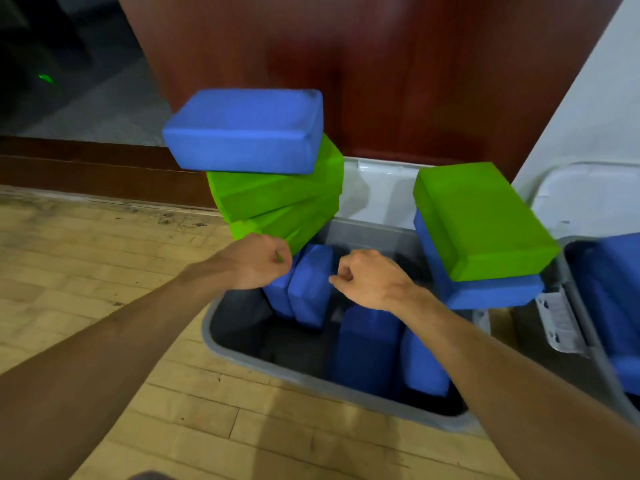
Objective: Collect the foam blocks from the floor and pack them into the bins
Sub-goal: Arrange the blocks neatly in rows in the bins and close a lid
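A grey bin [277, 370] stands on the floor with several blue foam blocks in it. Two of them [308, 289] stand upright at its far left. A fanned, tilted stack of green blocks [277, 202] with a blue block [242, 133] on top rests over them. My left hand [256, 263] is curled against the lowest green block's corner; whether it grips that block is hidden. My right hand [369, 278] is a loose fist over the bin, its thumb near the upright blue blocks. A green block [481, 220] lies on a blue one [491, 294] at the bin's right rim.
A second bin [588, 327] with blue blocks stands at the right, its pale lid [588, 199] leaning behind it. A white lid [377, 192] leans behind the first bin against a dark red wooden wall [381, 74]. Wood floor [104, 254] spreads to the left.
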